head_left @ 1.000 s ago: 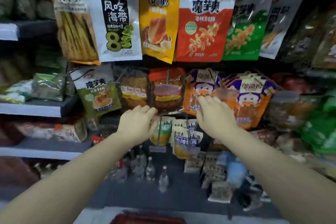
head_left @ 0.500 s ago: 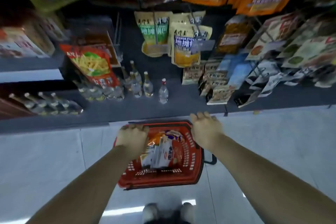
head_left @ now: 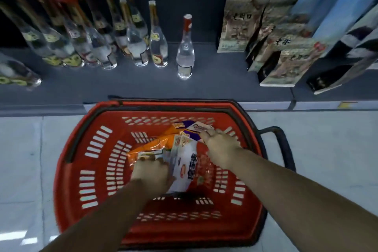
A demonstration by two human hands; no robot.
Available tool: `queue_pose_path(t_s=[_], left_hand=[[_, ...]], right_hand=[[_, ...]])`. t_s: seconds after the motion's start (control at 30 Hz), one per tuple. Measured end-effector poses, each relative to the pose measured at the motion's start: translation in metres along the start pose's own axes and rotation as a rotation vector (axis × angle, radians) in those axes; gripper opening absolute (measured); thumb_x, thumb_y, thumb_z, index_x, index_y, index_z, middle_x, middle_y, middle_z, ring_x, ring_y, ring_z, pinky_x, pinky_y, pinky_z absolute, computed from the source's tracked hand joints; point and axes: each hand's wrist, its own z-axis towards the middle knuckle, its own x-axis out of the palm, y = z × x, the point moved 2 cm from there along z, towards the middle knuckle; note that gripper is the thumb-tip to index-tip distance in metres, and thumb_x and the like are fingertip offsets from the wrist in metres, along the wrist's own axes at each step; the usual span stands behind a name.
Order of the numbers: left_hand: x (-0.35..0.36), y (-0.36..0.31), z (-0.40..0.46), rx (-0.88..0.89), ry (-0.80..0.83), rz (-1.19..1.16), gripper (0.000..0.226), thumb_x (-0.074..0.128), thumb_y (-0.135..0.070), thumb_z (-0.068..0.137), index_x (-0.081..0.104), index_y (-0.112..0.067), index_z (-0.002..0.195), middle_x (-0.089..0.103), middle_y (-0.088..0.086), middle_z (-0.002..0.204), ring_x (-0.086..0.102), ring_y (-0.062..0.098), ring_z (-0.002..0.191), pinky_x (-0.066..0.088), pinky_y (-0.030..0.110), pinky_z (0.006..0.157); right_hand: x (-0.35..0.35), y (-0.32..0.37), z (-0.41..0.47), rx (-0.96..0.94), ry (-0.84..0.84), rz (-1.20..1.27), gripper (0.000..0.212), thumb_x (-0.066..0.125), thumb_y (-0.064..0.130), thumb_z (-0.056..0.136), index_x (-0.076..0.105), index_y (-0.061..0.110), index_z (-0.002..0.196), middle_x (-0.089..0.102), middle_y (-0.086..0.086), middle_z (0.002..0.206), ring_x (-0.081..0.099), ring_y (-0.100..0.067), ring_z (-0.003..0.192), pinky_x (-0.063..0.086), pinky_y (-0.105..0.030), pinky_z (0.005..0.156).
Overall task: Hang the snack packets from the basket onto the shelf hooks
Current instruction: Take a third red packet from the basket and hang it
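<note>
Head cam looks straight down: left hand [head_left: 150,174] grips the near end of an orange foil snack packet [head_left: 149,147], right hand [head_left: 219,145] pinches a white-and-purple packet [head_left: 199,128] at its far end. Both packets lie inside the red slotted plastic basket [head_left: 96,161], long axes running away toward the shelf. Clear glass bottles [head_left: 185,55] beyond; hooks out of frame.

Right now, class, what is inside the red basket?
The red basket holds overlapping snack packets: orange, white and purple. The left hand and right hand reach in and cover parts, so any packets underneath cannot be seen.
</note>
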Motion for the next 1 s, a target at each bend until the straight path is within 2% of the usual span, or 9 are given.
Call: queue_pose_path(t_s=[0.17, 0.23, 0.33, 0.53, 0.63, 0.7, 0.83, 0.93, 1.0], left_hand=[[0.049, 0.002, 0.039, -0.017, -0.083, -0.091, 0.056, 0.037, -0.068, 0.082, 0.043, -0.023, 0.115, 0.064, -0.002, 0.096, 0.064, 0.024, 0.082, 0.042, 0.033, 0.063], [0.060, 0.004, 0.046, -0.032, -0.138, -0.112, 0.051, 0.038, -0.069, 0.082, 0.045, -0.025, 0.108, 0.062, -0.005, 0.098, 0.064, 0.022, 0.084, 0.041, 0.031, 0.061], [0.063, 0.008, 0.044, -0.026, -0.162, -0.180, 0.048, 0.038, -0.073, 0.080, 0.044, -0.033, 0.107, 0.062, -0.009, 0.095, 0.064, 0.018, 0.083, 0.048, 0.029, 0.062], [0.046, -0.003, 0.028, 0.010, -0.179, -0.191, 0.057, 0.032, -0.077, 0.079, 0.040, -0.043, 0.123, 0.060, -0.009, 0.086, 0.063, 0.016, 0.075, 0.049, 0.026, 0.060], [0.033, -0.008, 0.023, 0.004, -0.247, -0.168, 0.055, 0.029, -0.075, 0.080, 0.053, -0.030, 0.099, 0.058, -0.010, 0.086, 0.062, 0.014, 0.073, 0.045, 0.024, 0.057], [0.023, -0.006, 0.021, -0.006, -0.251, -0.136, 0.058, 0.025, -0.074, 0.082, 0.056, -0.027, 0.097, 0.060, -0.010, 0.089, 0.063, 0.015, 0.076, 0.043, 0.025, 0.057], [-0.002, 0.005, 0.017, -0.062, -0.168, -0.315, 0.038, 0.037, -0.053, 0.095, 0.044, -0.026, 0.070, 0.044, -0.009, 0.063, 0.050, 0.016, 0.066, 0.037, 0.027, 0.055], [-0.038, 0.012, 0.002, -0.118, -0.199, -0.335, 0.041, 0.039, -0.049, 0.097, 0.040, -0.024, 0.065, 0.040, -0.008, 0.055, 0.048, 0.016, 0.061, 0.034, 0.026, 0.050], [-0.076, 0.019, -0.017, -0.128, -0.241, -0.340, 0.038, 0.040, -0.049, 0.097, 0.045, -0.022, 0.070, 0.049, -0.008, 0.060, 0.055, 0.018, 0.066, 0.035, 0.026, 0.051]], right_hand=[[0.040, 0.003, 0.075, -0.159, -0.070, 0.061, 0.056, 0.051, 0.012, 0.092, 0.031, 0.014, 0.145, 0.033, -0.009, 0.150, 0.031, -0.027, 0.137, 0.030, -0.037, 0.109], [0.047, 0.003, 0.088, -0.222, -0.081, 0.123, 0.040, 0.055, 0.018, 0.091, 0.044, 0.014, 0.130, 0.048, -0.007, 0.135, 0.046, -0.024, 0.121, 0.042, -0.034, 0.089], [0.055, 0.002, 0.091, -0.257, -0.088, 0.267, 0.020, 0.067, 0.020, 0.085, 0.049, 0.020, 0.095, 0.055, 0.003, 0.099, 0.052, -0.014, 0.086, 0.034, -0.025, 0.065], [0.040, -0.011, 0.063, -0.175, -0.159, 0.207, 0.042, 0.067, 0.031, 0.086, 0.033, 0.024, 0.061, 0.044, 0.005, 0.067, 0.052, -0.020, 0.073, 0.045, -0.033, 0.065], [0.028, -0.021, 0.048, -0.177, -0.255, 0.253, 0.042, 0.065, 0.030, 0.087, 0.034, 0.024, 0.060, 0.048, 0.004, 0.066, 0.054, -0.021, 0.071, 0.043, -0.034, 0.064], [0.020, -0.028, 0.039, -0.169, -0.332, 0.316, 0.035, 0.065, 0.031, 0.088, 0.042, 0.023, 0.062, 0.051, 0.006, 0.064, 0.054, -0.017, 0.066, 0.043, -0.032, 0.061], [0.007, -0.030, 0.012, -0.183, -0.455, 0.526, 0.016, 0.060, 0.021, 0.092, 0.068, 0.008, 0.095, 0.058, 0.024, 0.076, 0.051, 0.007, 0.072, 0.040, -0.007, 0.069], [-0.008, -0.027, -0.019, -0.151, -0.484, 0.570, 0.021, 0.057, 0.020, 0.094, 0.071, 0.004, 0.094, 0.069, -0.001, 0.092, 0.061, -0.014, 0.088, 0.047, -0.029, 0.080], [-0.032, -0.023, -0.048, -0.120, -0.505, 0.577, 0.021, 0.057, 0.020, 0.094, 0.070, 0.004, 0.092, 0.067, -0.008, 0.090, 0.061, -0.021, 0.087, 0.045, -0.031, 0.078]])
